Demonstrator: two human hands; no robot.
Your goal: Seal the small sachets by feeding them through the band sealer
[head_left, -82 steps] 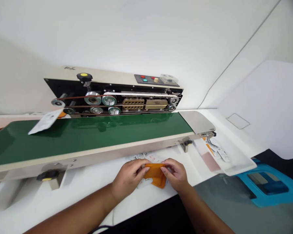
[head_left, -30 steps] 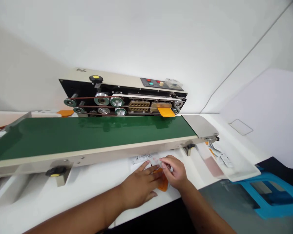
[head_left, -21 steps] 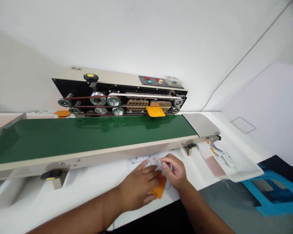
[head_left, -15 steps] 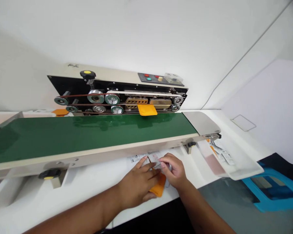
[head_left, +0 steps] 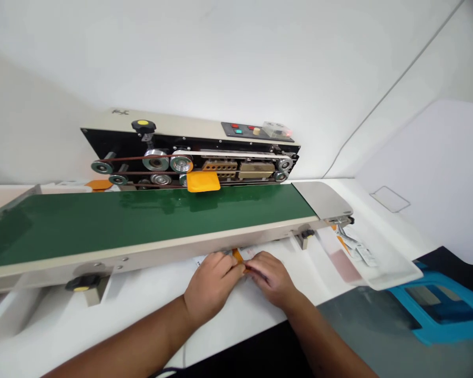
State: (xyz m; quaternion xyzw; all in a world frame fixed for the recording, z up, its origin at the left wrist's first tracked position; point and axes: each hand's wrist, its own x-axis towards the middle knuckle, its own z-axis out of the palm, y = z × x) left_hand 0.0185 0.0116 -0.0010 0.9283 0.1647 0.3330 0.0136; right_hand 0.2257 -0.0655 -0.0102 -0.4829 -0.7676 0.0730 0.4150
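Note:
My left hand (head_left: 213,283) and my right hand (head_left: 271,278) meet over the white table, just in front of the conveyor, fingers closed on a small orange packet (head_left: 237,255). Only a strip of it shows between and beyond my fingers; the rest is hidden. Printed white sachets (head_left: 249,253) lie partly covered behind my hands. Across the conveyor, another orange packet (head_left: 203,181) sticks out from the rollers of a band sealing machine (head_left: 256,149), above the green belt (head_left: 142,220).
To the right, a white tray (head_left: 402,275) holds several sachets (head_left: 355,245). A blue plastic stool (head_left: 421,320) stands below it. Black knobs (head_left: 82,282) jut from the conveyor's front. An orange packet (head_left: 99,185) lies behind the belt at left.
The orange packet in the machine has travelled left along the rollers. My hands have drawn together, and the packet between them has turned, its end now pointing away from me.

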